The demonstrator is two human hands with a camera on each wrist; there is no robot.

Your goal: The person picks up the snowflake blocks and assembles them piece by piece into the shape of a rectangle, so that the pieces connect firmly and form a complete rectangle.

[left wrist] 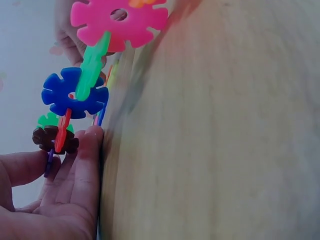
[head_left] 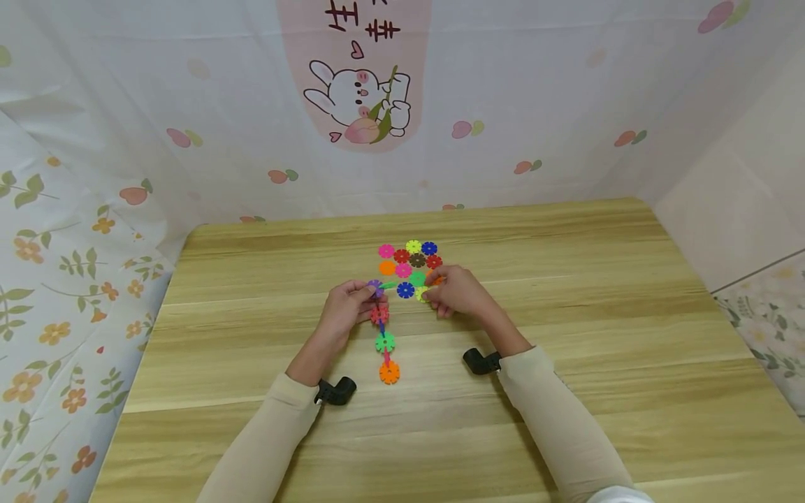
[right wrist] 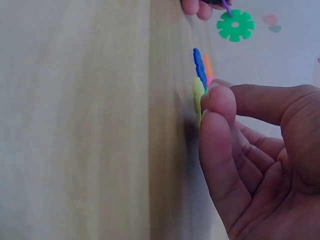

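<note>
A chain of slotted plastic discs, linked face-on and edge-on by turns, hangs from my left hand (head_left: 349, 307) toward me. The thumb and fingers pinch its far end at the purple disc (head_left: 376, 287), beside the brown disc (left wrist: 47, 140). A green disc (right wrist: 235, 25) sticks out there toward the loose discs. Lower down come the red, blue and green discs, then an orange disc (head_left: 389, 372) at the near end. My right hand (head_left: 460, 290) has its fingertips at a loose yellow disc (right wrist: 198, 97) and an orange disc; I cannot tell whether it grips one.
Several loose discs lie flat in a cluster beyond the hands, among them a blue disc (head_left: 405, 290), a brown disc (head_left: 417, 260) and a pink disc (head_left: 386, 251). The wooden table (head_left: 251, 272) meets a patterned cloth (head_left: 207, 140) at its back edge.
</note>
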